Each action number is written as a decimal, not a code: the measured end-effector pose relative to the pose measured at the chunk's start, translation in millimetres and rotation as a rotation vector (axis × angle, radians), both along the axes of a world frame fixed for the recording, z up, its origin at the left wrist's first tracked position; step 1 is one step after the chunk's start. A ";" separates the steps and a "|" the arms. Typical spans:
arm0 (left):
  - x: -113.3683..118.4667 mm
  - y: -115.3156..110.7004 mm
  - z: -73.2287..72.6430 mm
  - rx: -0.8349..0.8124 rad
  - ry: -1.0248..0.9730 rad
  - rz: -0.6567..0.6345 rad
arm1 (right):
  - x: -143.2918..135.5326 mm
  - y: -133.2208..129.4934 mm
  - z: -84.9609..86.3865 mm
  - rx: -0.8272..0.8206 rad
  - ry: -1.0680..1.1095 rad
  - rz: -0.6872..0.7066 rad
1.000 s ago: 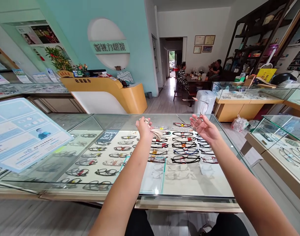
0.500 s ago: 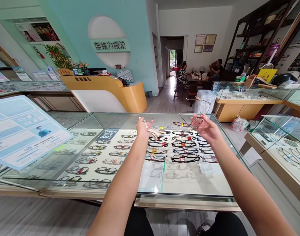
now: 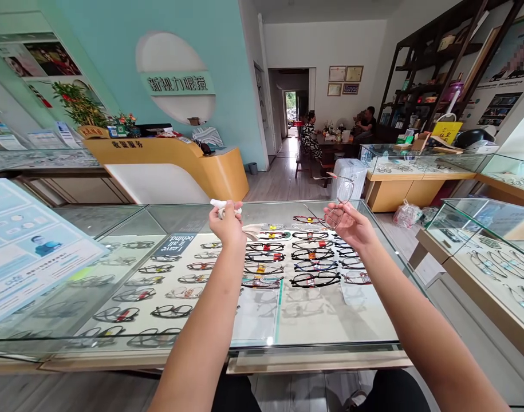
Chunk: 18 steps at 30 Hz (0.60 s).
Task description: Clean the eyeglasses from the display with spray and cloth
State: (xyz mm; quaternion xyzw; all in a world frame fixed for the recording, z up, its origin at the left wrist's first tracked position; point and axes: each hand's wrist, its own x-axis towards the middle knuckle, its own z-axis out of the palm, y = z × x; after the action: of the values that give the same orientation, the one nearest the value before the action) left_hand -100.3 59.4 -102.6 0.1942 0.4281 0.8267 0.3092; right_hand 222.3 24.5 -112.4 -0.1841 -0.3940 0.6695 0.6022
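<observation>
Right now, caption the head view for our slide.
Left hand grips cloth, right hand holds eyeglasses above a display case.

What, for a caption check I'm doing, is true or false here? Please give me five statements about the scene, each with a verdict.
1. The right hand holds a pair of glasses. True.
2. The left hand is empty. False: it holds a pale cloth.
3. Spectacle frames lie in rows inside the glass display case. True.
4. The grey bin stands on top of the wooden counter. False: it is on the floor beside it.
5. A person in patterned clothing sits in the background. True.
</observation>
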 end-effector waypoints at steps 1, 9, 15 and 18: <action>3.1 -2.0 0.8 0.005 0.019 -0.022 | -0.5 -0.5 0.4 0.000 0.000 -0.001; 27.2 -14.0 1.5 0.077 0.196 -0.171 | 1.5 -0.1 1.5 0.020 -0.021 0.015; 29.2 -12.3 -1.0 0.047 0.127 -0.298 | 1.7 0.4 2.0 0.021 -0.026 0.040; 26.6 -8.9 -1.3 0.029 0.062 -0.348 | 1.3 0.2 1.9 0.016 -0.032 0.043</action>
State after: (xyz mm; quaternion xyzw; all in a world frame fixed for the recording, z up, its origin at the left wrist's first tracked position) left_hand -73.7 50.5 -103.9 0.2953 0.3851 0.7604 0.4316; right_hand 223.6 24.7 -110.5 -0.1814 -0.4129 0.6762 0.5826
